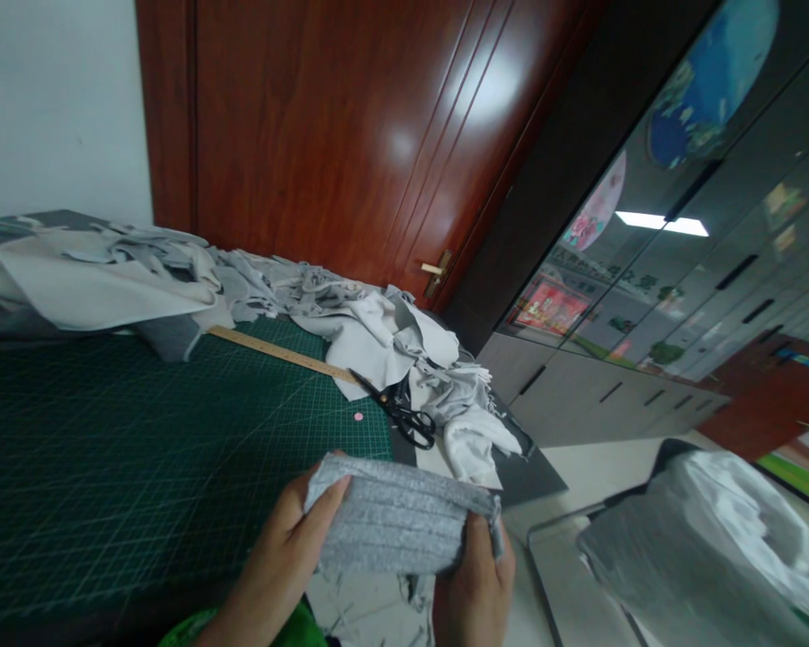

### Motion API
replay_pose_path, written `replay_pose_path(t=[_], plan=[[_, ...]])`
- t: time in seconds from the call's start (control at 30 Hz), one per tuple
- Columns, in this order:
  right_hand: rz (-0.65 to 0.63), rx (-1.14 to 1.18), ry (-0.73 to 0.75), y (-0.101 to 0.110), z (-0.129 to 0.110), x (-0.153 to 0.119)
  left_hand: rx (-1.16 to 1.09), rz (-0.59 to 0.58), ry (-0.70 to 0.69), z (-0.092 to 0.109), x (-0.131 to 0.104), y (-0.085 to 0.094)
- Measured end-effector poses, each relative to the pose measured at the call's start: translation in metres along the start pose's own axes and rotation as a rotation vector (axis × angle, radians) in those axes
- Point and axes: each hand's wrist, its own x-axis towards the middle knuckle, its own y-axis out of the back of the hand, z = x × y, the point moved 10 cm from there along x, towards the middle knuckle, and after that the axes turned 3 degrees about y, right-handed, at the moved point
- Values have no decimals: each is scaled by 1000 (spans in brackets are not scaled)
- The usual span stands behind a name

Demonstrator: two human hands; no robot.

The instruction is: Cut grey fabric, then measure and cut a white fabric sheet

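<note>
Grey cloth spans left hand to right hand, under both thumbs.

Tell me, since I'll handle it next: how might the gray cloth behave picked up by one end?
The gray cloth would probably droop: its edge bends beside the right hand. Its matte, ridged surface suggests it won't slip easily.

hands partly hidden behind grey cloth, white plastic cut off right
</note>
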Motion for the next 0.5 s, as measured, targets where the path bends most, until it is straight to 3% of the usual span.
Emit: replay_pose_path(t=[0.1, 0.3, 0.4, 0.5], plan=[[-38, -2, 75, 6, -1, 7, -21, -117, 12, -5, 3, -13], [130, -101, 251, 70, -31, 30, -10, -465, -104, -5, 8, -50], [72, -27, 252, 72, -42, 31, -158, -529, 88, -35, 10, -63], [-100, 93, 254, 43, -56, 24, -439, -836, 413, -57, -22, -99]])
